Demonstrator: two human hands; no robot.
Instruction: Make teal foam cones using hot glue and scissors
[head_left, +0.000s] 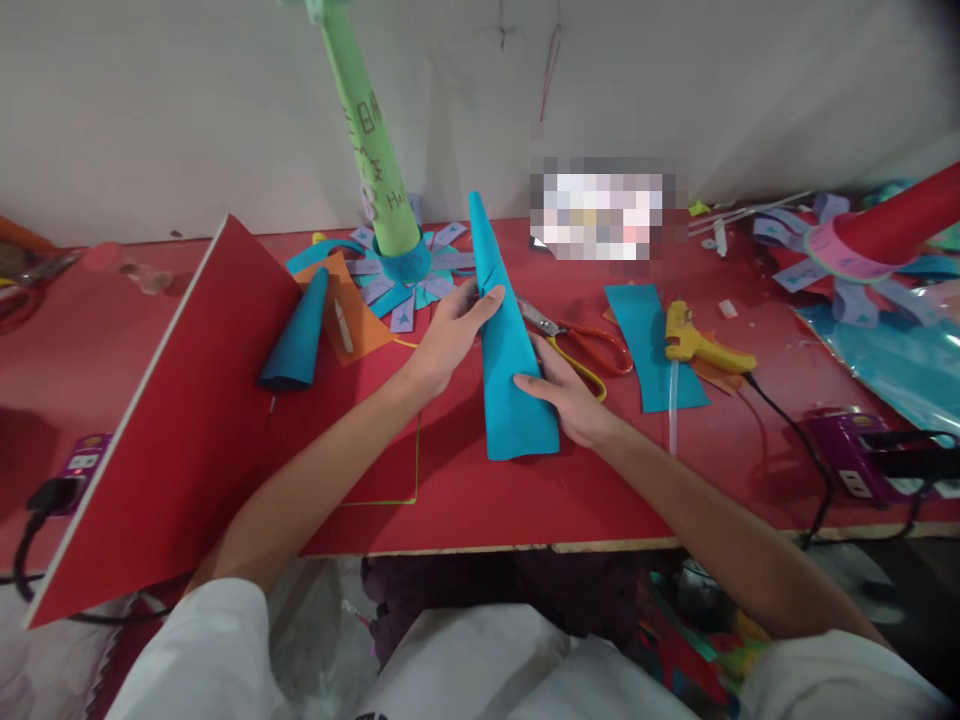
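Observation:
A blue paper cone (511,390) stands tilted between my two hands above the red table, its narrow tip pointing up and away. My left hand (454,335) grips its upper left side, thumb across the front. Lower down on the right side, my right hand (566,395) holds it with the thumb in front and the other fingers behind, partly hidden. Scissors (592,345) with red and yellow handles lie just behind my right hand. A second blue cone (298,335) rests to the left against a red board (172,400).
A green paper tube (375,160) rises from a blue and purple base at the back. Rightward lie a blue paper piece (641,345), a yellow glue gun (705,345) with its cord, and a purple power socket (855,455). A red tube (911,215) leans in at far right.

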